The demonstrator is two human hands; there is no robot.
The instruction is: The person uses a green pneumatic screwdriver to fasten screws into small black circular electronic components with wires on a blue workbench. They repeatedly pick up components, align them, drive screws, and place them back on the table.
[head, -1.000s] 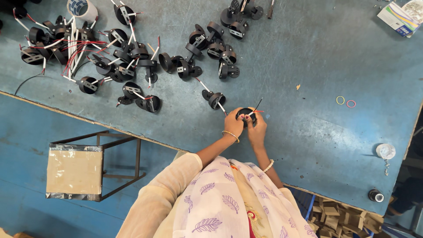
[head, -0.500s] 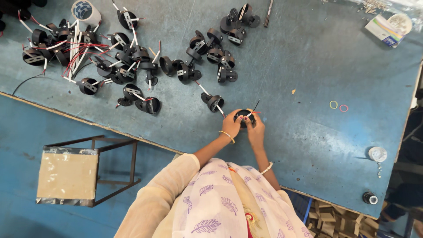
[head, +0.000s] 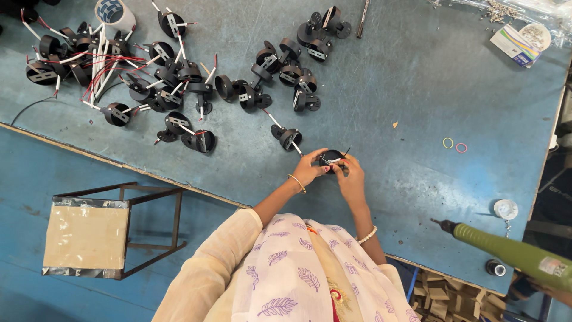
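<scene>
A small round black fitting [head: 331, 158] with a metal bracket and short wires sits between both of my hands above the blue table [head: 417, 89]. My left hand [head: 310, 169] grips its left side, and my right hand [head: 350, 176] pinches it from the right. Another black fitting [head: 286, 137] with a red and white wire lies just to the upper left of my hands.
Several black fittings with red and white wires [head: 149, 77] are heaped at the table's far left and centre. Two rubber bands [head: 454, 145] lie to the right. A green power screwdriver [head: 512, 253] enters from the lower right. A metal stool [head: 101, 229] stands on the floor at left.
My hands stay on the black fitting in the same spot. The view has shifted slightly, and the green screwdriver now shows at the lower right.
</scene>
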